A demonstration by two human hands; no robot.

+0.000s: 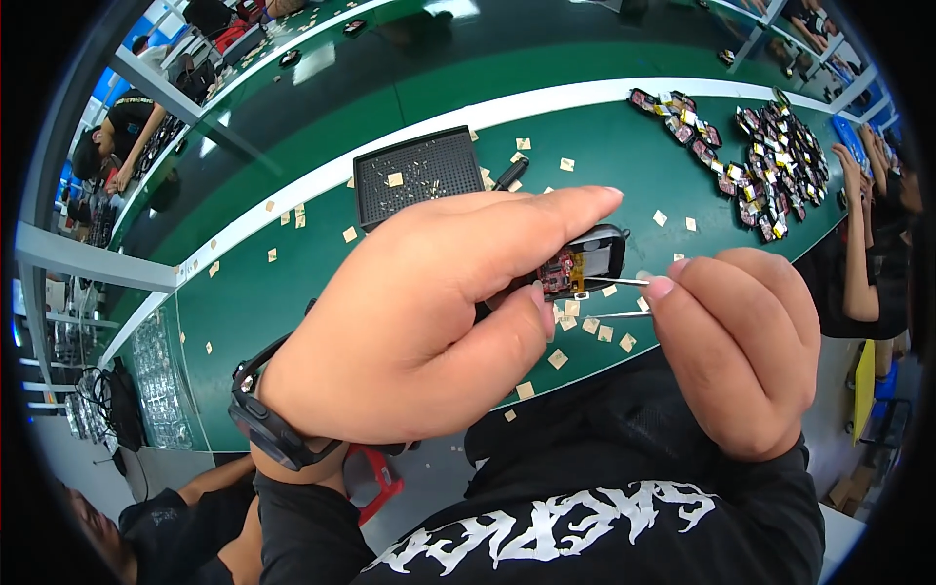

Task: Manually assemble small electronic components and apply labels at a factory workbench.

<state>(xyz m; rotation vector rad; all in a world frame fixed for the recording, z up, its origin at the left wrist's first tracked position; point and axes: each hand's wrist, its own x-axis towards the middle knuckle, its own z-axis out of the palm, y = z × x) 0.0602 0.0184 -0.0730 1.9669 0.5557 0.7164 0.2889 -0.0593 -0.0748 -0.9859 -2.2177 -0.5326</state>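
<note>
My left hand (419,322) is closed around a small black device casing (612,246), gripping it between thumb and fingers. Inside the open casing sit a red circuit board (556,274) and a yellowish-orange strip beside a pale part. From the right, my right hand (746,346) pinches a pair of metal tweezers (618,282). One tweezer tip reaches over the casing's interior near the strip; whether it touches anything I cannot tell. The other prong lies lower, outside the casing. Below the casing, small beige square pieces (558,359) are scattered on the green table.
A black perforated tray (434,154) holding tiny bits stands beyond my left hand, with a black handle (510,175) beside it. Many similar open devices (780,166) are heaped at the far right. A clear plastic sheet (161,375) lies at the left. People sit on both sides.
</note>
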